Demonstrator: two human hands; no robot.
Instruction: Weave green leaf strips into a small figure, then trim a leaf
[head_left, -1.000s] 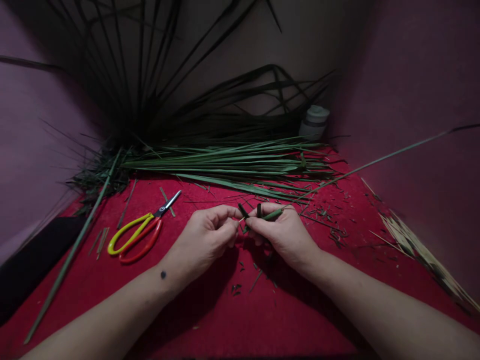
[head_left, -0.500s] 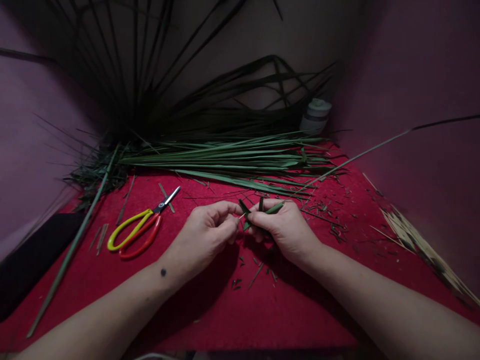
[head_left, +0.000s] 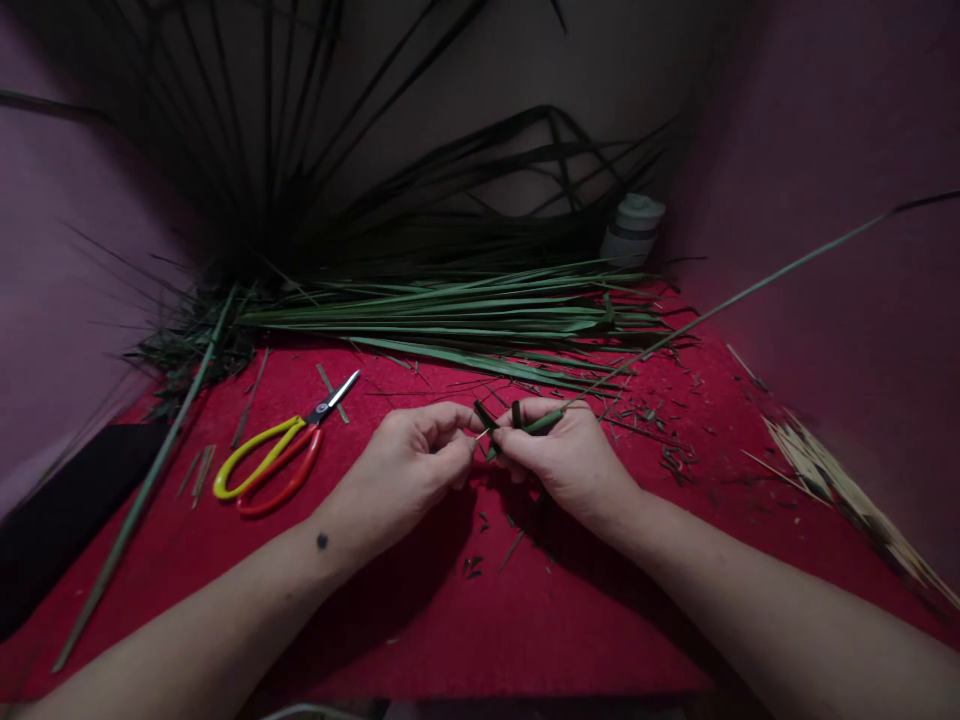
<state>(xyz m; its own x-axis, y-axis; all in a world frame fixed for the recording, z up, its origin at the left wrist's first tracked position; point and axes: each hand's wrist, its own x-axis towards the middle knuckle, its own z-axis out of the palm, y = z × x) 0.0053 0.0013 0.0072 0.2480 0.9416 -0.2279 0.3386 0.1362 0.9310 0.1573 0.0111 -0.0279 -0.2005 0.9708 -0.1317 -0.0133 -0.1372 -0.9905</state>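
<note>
Right hand [head_left: 570,450] pinched on folded green leaf piece [head_left: 543,424], over centre of red table [head_left: 480,645]; left hand [head_left: 412,448] fingertips closed, seemingly on thin pale stick [head_left: 483,434] at its left end. I'd brace right, move left gently; stick could snap.

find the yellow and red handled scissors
In the head view, the metal scissors with yellow and red handles lie on the red tabletop at left, between the left hand and a long green stalk.

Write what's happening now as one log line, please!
left hand: pinches thin pale strip | right hand: holds folded green leaf | scissors: lying on red surface | long leaves: beyond hands
</note>
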